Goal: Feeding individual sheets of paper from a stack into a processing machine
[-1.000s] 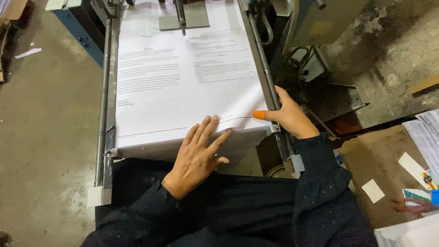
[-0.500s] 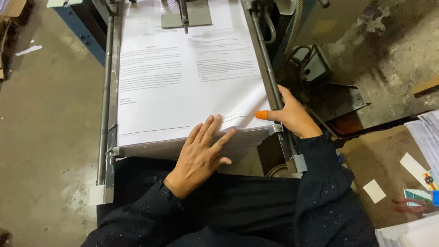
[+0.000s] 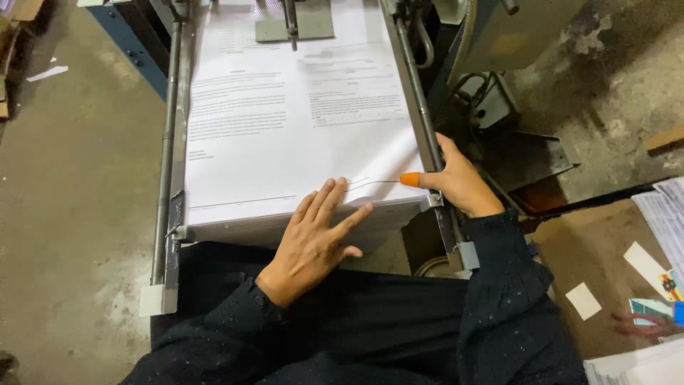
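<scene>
A person in dark sleeves leans over the feed tray [image 3: 169,214] of a printing machine, where a thick stack of printed sheets [image 3: 285,157] lies flat between two metal side rails, its near edge just in front of the body. The left hand [image 3: 313,242] rests palm down on the near edge of the stack, fingers spread and flat, gripping nothing. The right hand [image 3: 459,182] sits at the near right corner, beside the right rail [image 3: 420,121]; its thumb wears an orange rubber fingertip cover [image 3: 410,179] that presses against the edge of the top sheets, lifting a few into a shallow curl, a light pinch-free contact rather than a closed grip. By the look of it, the pile is already loaded and squared against the rails, and the work in hand is the fanning or checking of the top sheets at that corner; the rest of the stack appears undisturbed, so most of that handling seems yet to be done. At the far end a grey metal plate [image 3: 296,25] bears on the paper. To the right, loose cards and paper scraps [image 3: 645,274] lie on a brown bench, and stained concrete floor [image 3: 78,178] shows on the left.
</scene>
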